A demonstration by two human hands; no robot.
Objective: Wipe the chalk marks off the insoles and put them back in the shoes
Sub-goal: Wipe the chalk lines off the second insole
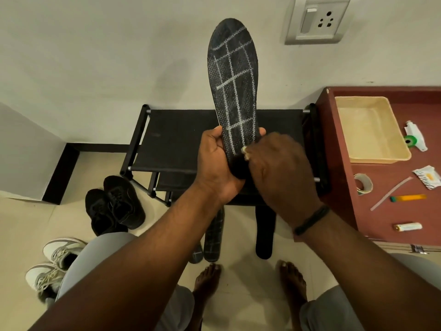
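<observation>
Upright before the wall, a chalk-gridded black insole (232, 87) is gripped at its heel by the left hand (216, 163); the right hand (279, 170) pinches something small and pale against its lower part; black sneakers (114, 206) sit on the floor.

— Is any writing showing up that you can actually read?

— No, nothing is reading clearly. The battery (407, 227) lying near on the counter (343, 177) is carrying print, but it is blurring out.

— And the packet (428, 179) further right?

— It is showing a striped pattern and an orange spot, no legible words.
</observation>
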